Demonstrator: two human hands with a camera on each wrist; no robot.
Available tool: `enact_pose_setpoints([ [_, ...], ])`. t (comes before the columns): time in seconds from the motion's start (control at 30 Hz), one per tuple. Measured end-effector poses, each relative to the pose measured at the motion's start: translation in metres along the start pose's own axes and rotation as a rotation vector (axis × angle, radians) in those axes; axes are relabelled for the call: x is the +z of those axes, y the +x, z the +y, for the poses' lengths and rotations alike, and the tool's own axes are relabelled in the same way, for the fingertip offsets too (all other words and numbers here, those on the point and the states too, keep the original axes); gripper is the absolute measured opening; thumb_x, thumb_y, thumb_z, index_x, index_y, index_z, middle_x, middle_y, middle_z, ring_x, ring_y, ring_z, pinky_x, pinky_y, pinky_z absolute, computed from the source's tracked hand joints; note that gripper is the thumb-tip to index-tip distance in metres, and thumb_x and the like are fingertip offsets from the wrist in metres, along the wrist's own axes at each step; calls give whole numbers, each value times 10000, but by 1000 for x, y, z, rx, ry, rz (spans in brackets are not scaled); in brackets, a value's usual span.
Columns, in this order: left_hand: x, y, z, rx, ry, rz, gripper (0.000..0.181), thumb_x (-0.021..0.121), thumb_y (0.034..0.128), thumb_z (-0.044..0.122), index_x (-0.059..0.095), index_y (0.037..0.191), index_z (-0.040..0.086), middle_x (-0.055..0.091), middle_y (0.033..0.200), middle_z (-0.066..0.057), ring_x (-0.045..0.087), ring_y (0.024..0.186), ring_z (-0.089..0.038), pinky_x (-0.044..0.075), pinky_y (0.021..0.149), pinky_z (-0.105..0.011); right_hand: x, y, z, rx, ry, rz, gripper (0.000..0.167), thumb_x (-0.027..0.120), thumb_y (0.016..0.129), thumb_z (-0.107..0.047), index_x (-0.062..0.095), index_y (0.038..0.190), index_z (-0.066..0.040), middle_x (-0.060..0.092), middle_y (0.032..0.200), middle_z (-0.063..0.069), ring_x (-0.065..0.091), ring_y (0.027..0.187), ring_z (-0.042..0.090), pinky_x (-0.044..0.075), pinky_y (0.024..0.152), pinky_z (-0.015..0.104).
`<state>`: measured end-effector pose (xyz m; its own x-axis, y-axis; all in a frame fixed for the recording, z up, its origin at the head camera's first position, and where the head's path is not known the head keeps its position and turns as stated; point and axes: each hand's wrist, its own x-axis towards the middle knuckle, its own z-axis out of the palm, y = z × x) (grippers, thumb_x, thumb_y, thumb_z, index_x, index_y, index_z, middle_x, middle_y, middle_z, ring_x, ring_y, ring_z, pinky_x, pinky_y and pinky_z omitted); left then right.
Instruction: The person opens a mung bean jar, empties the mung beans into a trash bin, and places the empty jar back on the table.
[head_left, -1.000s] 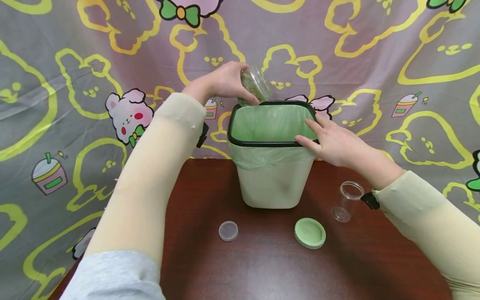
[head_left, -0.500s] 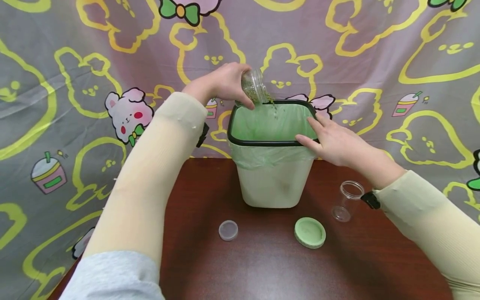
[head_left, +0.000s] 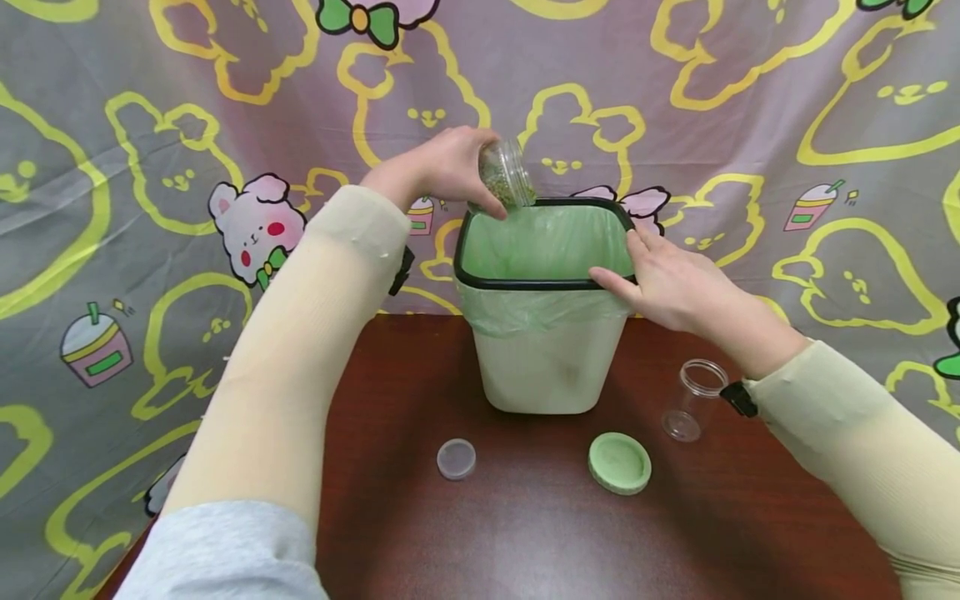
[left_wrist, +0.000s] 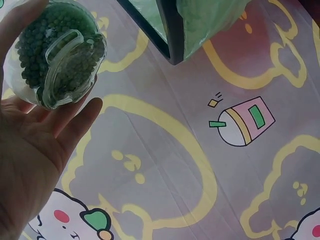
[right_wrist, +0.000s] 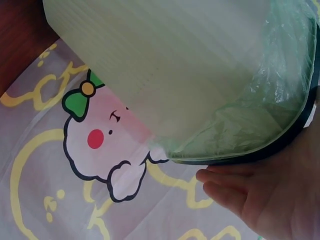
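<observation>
My left hand (head_left: 452, 171) grips a clear jar (head_left: 510, 173) with its mouth tipped right and down, over the back left rim of a trash can (head_left: 546, 371). Small green beans (left_wrist: 37, 47), like mung beans, still fill part of the jar in the left wrist view. A green plastic bag (head_left: 551, 237) lines the can and folds over its black rim (head_left: 536, 284). At the right front corner, my right hand (head_left: 675, 283) holds the rim, thumb over the top and fingers against the outside. In the right wrist view, fingers (right_wrist: 227, 192) show just beyond the rim; the thumb is hidden.
An open clear jar (head_left: 688, 402) stands on the brown table (head_left: 517, 533) under my right forearm. In front of the can lie a green lid (head_left: 620, 463) and a small translucent disc (head_left: 456, 459). A patterned cloth (head_left: 750, 133) hangs close behind.
Half a second ago beans were falling from the jar's mouth; none show in the air now. The jar has tipped over further than a second ago. My right fingers have drawn back to the rim.
</observation>
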<state>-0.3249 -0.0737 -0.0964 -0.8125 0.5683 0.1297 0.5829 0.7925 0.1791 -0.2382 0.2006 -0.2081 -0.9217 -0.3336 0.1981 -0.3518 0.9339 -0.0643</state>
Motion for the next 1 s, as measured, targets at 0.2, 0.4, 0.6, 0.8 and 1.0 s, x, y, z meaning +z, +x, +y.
enact_pose_setpoints([
  [0.2,-3,-1,0,-2,17,-7,951,833,729,401,360,1474,47,514,1328,-78,496,1149,-219,403,969,-363,-1,0,-1,7,-24,5,937,253,950,-689,293,1426,118,196,1527,274,347,1317,456,369,915,644],
  [0.4,-10,-2,2,1,21,68,1000,817,737,425,302,1510,55,465,1404,-89,462,1237,-225,370,1028,-348,-1,1,-1,11,-52,-4,927,230,949,-695,294,1470,69,173,1547,253,329,1333,454,377,898,652],
  [0.6,-12,-2,4,22,-8,138,965,826,730,405,337,1489,64,505,1331,-76,502,1146,-200,423,960,-321,0,1,0,11,-74,12,899,230,950,-693,327,1465,37,211,1534,249,367,1304,458,392,868,657],
  [0.8,-7,1,7,49,48,44,900,836,722,378,402,1436,46,538,1278,-77,519,1104,-210,426,941,-345,0,0,0,9,-74,15,901,231,954,-687,310,1476,44,199,1540,252,368,1300,464,385,882,655],
  [1.0,-3,1,7,54,51,39,872,857,704,323,429,1407,35,558,1252,-82,534,1088,-217,433,935,-346,0,-1,0,19,-67,-7,930,212,948,-700,276,1492,51,141,1562,259,326,1325,476,379,889,657],
])
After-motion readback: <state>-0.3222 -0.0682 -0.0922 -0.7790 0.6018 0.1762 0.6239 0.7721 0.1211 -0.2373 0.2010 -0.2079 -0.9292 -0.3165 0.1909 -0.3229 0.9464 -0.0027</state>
